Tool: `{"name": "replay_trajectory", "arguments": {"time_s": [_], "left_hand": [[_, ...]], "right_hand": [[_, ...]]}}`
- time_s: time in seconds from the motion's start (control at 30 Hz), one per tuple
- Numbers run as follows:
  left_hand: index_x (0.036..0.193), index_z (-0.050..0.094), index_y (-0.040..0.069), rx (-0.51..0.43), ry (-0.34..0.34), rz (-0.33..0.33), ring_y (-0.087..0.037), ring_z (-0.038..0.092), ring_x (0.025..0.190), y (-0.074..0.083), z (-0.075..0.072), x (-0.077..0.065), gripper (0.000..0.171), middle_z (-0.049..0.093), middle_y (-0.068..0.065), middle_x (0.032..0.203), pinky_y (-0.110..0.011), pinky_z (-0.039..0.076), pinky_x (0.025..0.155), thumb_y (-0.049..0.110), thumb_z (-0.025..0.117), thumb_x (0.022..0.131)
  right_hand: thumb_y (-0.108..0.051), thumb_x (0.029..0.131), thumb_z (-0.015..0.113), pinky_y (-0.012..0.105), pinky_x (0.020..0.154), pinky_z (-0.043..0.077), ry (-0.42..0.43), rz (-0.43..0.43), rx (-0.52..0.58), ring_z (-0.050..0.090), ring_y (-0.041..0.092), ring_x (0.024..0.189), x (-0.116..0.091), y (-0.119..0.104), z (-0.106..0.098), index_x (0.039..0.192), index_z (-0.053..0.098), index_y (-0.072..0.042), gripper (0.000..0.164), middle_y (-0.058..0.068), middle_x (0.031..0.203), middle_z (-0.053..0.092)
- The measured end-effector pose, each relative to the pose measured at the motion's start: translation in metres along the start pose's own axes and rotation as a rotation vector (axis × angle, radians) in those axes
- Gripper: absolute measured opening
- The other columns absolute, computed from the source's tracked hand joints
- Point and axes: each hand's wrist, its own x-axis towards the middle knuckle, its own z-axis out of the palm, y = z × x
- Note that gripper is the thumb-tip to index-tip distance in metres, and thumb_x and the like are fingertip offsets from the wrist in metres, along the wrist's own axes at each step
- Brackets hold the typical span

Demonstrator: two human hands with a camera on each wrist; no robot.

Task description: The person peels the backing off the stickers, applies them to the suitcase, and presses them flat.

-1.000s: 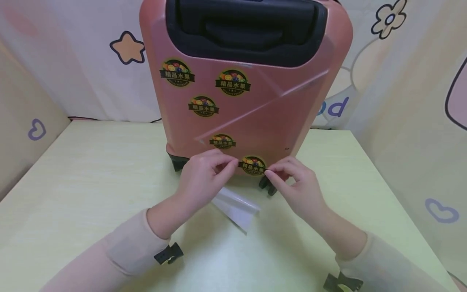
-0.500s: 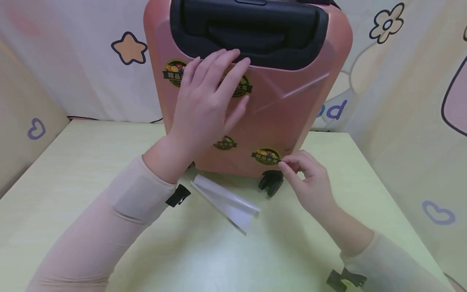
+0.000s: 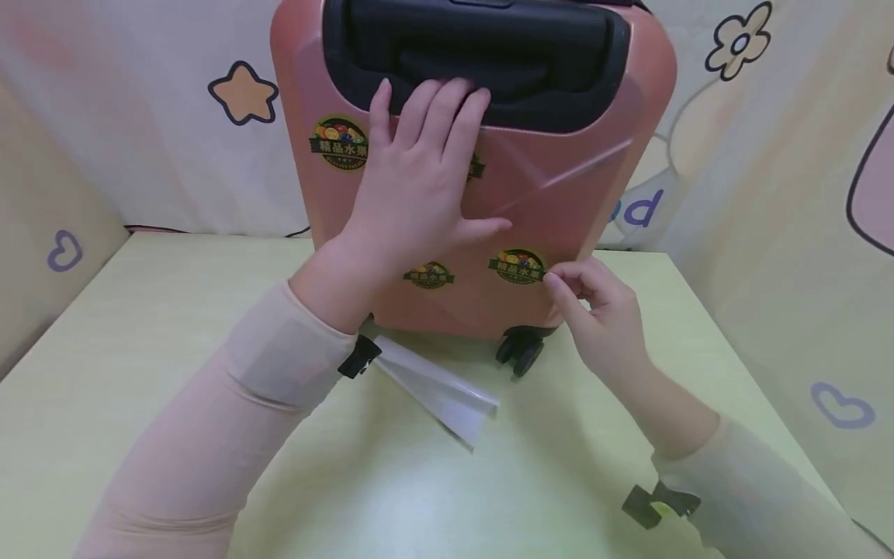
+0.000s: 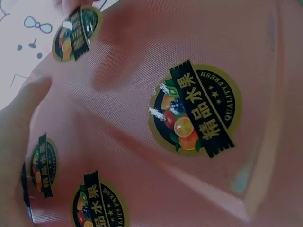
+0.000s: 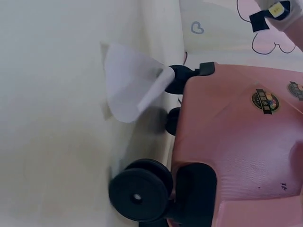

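Observation:
A pink suitcase point(image 3: 531, 202) with a black handle recess point(image 3: 552, 85) stands upright. My left hand point(image 3: 419, 178) lies over its upper front, fingers spread and fingertips at the lower edge of the recess. Lower right, my right hand point(image 3: 604, 318) pinches the right edge of a round fruit sticker point(image 3: 517, 266) between thumb and index finger, close to the suitcase face. In the left wrist view the held sticker point(image 4: 75, 35) shows at the top left. Another sticker point(image 3: 340, 144) is stuck at the upper left and one point(image 3: 429, 275) low down; others are partly or wholly behind my left hand.
A curled white backing sheet point(image 3: 436, 388) lies on the pale table point(image 3: 174, 373) before the suitcase. A black caster wheel point(image 3: 520, 353) sits under its right corner. A curtain point(image 3: 154, 116) with cartoon prints hangs behind.
My left hand has let go of the sticker's left side and risen to the suitcase's upper front. My right hand has carried the sticker up and to the right.

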Motion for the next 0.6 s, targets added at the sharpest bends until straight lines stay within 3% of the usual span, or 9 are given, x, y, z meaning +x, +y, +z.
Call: {"name": "replay_trajectory", "arguments": {"time_s": [0.2,0.6], "left_hand": [[0.148,0.016,0.003,0.08,-0.091,0.011,-0.033,0.014,0.135,0.003,-0.003,-0.004,0.122,0.021,-0.015,0.15,-0.057,-0.004,0.106,0.077,0.06,0.062],[0.148,0.015,0.004,0.119,-0.1,-0.003,-0.036,0.012,0.135,0.005,0.004,-0.004,0.123,0.019,-0.019,0.148,-0.056,-0.003,0.107,0.073,0.066,0.06]], "right_hand": [[0.001,0.087,0.062,0.017,0.067,0.043,0.029,0.021,0.004,0.052,0.008,0.07,0.009,0.0,0.001,0.088,0.066,0.006,0.006,-0.006,0.079,0.056],[-0.002,0.088,0.062,0.018,0.067,0.042,0.051,0.041,-0.001,0.052,0.006,0.069,0.016,0.002,0.006,0.088,0.066,0.006,0.008,-0.01,0.077,0.056]]}}
